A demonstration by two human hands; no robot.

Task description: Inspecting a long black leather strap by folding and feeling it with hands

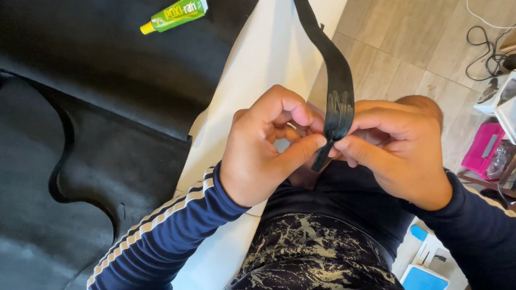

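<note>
At frame centre, the left hand [264, 145] and right hand [397, 151] pinch the lower end of a black rubber strip [337, 90] between thumbs and curled fingers; it runs up toward twelve o'clock. Toward eleven o'clock, a green glue tube [175, 11] lies on black sheet material [87, 68].

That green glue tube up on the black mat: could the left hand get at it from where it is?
Probably yes. The glue tube lies alone on the black mat with nothing between, but the left hand pinches the black strip together with the right hand, so it must let go first.
</note>
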